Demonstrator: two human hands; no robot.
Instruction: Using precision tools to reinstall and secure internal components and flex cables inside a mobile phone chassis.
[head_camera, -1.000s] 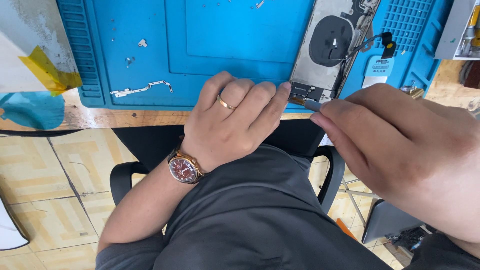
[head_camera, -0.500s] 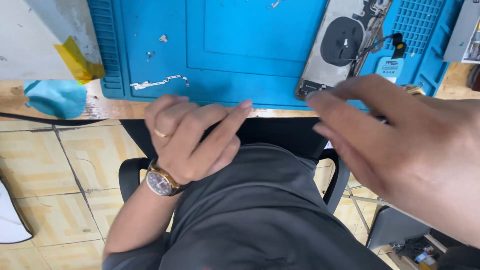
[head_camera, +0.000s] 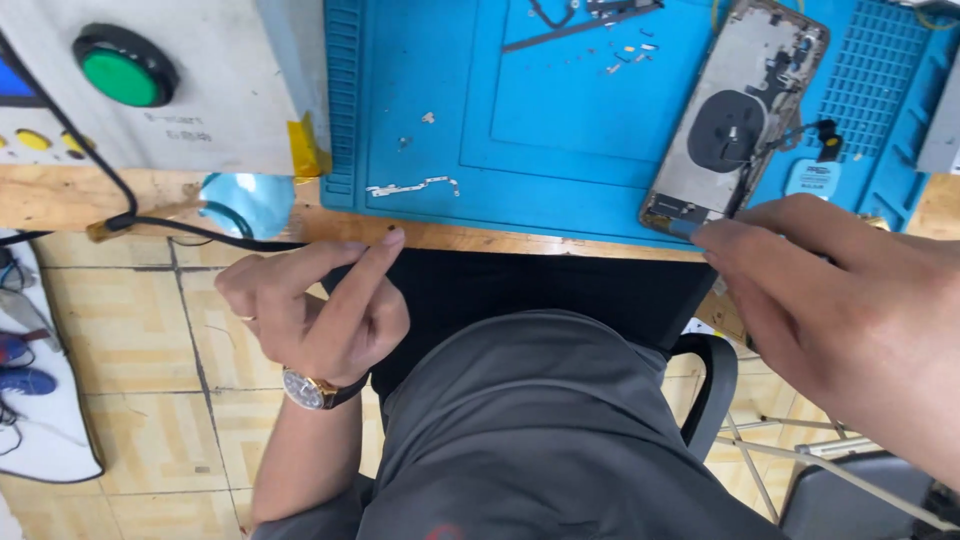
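An opened phone back housing (head_camera: 735, 120), with a round black coil, lies on the blue repair mat (head_camera: 560, 120) at the upper right. My right hand (head_camera: 850, 300) reaches in from the right. Its fingertips pinch a small grey-blue tool (head_camera: 683, 227) against the housing's lower corner. My left hand (head_camera: 315, 305), with a ring and a wristwatch (head_camera: 318, 390), hovers below the wooden table edge (head_camera: 480, 238). Its fingers are curled, and the index finger points up toward that edge with a tiny dark speck at its tip. It is well clear of the phone.
A grey box with a green round button (head_camera: 125, 75) stands at the upper left, with yellow tape and a black cable (head_camera: 200, 232) beside it. Small metal strips (head_camera: 412, 187) and loose parts lie on the mat. Below are my grey-clothed lap, a black chair and tiled floor.
My left hand has drawn away from the phone, moving left and down below the table edge. The view has shifted left, and my right hand stays at the phone's lower corner.
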